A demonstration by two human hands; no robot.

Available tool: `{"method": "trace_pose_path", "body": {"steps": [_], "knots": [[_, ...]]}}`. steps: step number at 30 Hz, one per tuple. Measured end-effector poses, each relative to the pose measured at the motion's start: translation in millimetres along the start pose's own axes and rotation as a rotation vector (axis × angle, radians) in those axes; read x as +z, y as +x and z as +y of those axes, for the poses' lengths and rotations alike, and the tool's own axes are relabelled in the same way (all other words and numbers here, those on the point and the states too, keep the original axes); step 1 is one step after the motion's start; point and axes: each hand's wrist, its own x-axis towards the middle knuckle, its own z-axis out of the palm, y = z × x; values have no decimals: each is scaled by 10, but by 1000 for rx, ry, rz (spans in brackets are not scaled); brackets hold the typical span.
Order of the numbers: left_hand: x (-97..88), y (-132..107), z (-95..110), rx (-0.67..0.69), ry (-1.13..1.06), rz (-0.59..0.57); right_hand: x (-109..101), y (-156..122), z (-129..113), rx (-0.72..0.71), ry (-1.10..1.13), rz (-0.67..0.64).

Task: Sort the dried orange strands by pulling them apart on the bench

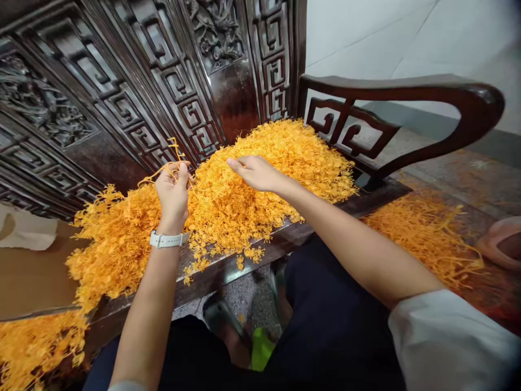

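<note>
My left hand [173,187], with a pale watch on its wrist, is closed in a pinch. Between its thumb and fingers are several thin orange branching strands [174,146], sticking out above and to the left. Over the big heap of orange curly-tipped pieces [236,212] is my right hand [255,172], its thumb stretched to the left and nothing visible held. Its other fingers are partly hidden. To the left, a second mound of orange branching strands [118,239] lies beside my left forearm.
The heaps lie on a dark carved wooden bench [240,98] with a curved armrest [407,89] at right. A cardboard box [32,277] stands at left. More orange strands [423,233] cover the floor at right, near a pinkish rounded object [502,241]. Something bright green [261,347] lies between my legs.
</note>
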Motion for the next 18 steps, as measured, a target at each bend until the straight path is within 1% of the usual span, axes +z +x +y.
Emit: {"method": "trace_pose_path", "body": {"steps": [2, 4, 5, 7, 10, 11, 13, 15, 16, 18], "knots": [[36, 86, 100, 68, -33, 46, 44, -73, -119, 17, 248, -143], [49, 137, 152, 118, -34, 88, 110, -170, -295, 41, 506, -243], [50, 147, 162, 142, -18, 103, 148, -215, -374, 45, 589, -266], [38, 148, 163, 198, 40, 128, 219, -284, -484, 16, 637, -270], [-23, 149, 142, 290, 167, 180, 268, -349, -547, -83, 515, -217], [-49, 156, 132, 320, 215, 200, 265, -368, -557, -118, 461, -185], [-95, 177, 101, 365, 302, 222, 235, -412, -587, -199, 329, -80], [-124, 204, 54, 369, 359, 226, 199, -478, -643, -260, 103, 22], [-137, 220, 26, 355, 374, 236, 188, -525, -683, -270, -44, 45], [-185, 262, -26, 293, 375, 285, 198, -662, -790, -268, -328, 31]]}}
